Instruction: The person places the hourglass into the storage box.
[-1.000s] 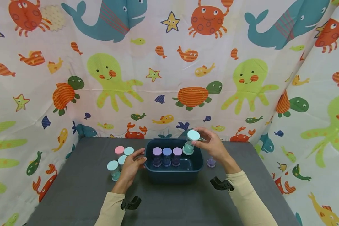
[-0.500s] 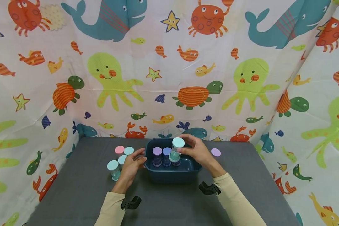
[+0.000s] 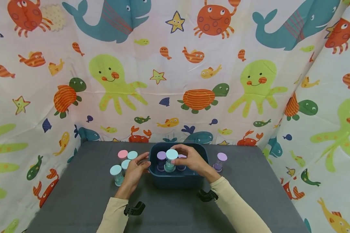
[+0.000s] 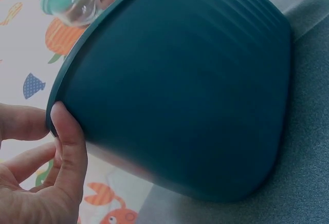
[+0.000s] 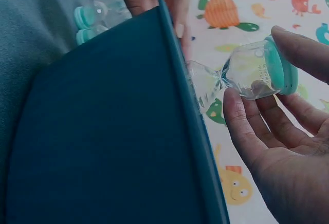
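My right hand pinches one teal timer by its top cap, held upright over the bin, bottom end inside. My left hand grips the bin's left rim, thumb curled against the wall. In the bin: two purple timers visible, others hidden behind my hand. Left of the bin: three teal timers, one pink. Right of it: one purple timer.

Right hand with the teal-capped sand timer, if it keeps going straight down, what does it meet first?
Probably the floor of the blue bin, beside the purple-capped timers. The right hand holds the teal-capped timer inside the rim; depth is unclear.
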Demonstrator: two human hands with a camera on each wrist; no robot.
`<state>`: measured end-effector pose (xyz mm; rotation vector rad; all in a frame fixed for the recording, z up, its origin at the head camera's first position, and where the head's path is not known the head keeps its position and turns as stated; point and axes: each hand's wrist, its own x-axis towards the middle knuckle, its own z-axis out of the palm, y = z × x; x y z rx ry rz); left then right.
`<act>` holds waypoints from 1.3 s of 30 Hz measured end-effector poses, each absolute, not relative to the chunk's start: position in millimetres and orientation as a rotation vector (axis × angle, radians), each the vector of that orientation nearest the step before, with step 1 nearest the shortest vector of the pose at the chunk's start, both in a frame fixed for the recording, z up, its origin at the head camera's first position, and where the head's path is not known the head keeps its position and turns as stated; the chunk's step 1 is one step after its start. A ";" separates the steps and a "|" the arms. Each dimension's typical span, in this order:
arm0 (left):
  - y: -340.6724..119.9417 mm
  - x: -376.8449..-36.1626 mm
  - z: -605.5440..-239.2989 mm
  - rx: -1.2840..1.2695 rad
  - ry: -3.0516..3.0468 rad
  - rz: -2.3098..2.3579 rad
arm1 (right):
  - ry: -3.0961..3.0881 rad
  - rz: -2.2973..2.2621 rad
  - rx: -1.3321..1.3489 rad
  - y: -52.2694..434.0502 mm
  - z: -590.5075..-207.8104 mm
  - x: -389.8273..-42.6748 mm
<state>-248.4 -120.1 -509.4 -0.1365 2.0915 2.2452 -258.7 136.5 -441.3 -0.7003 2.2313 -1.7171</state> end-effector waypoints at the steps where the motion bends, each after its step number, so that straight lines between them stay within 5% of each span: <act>1: -120.4 -248.6 -509.5 -0.134 2.094 2.241 | 2.233 -1.706 -0.703 134.9 -442.4 -259.1; 39: -120.6 -248.4 -509.2 -0.155 2.104 2.214 | 2.394 -1.256 -0.729 93.8 -473.4 -280.9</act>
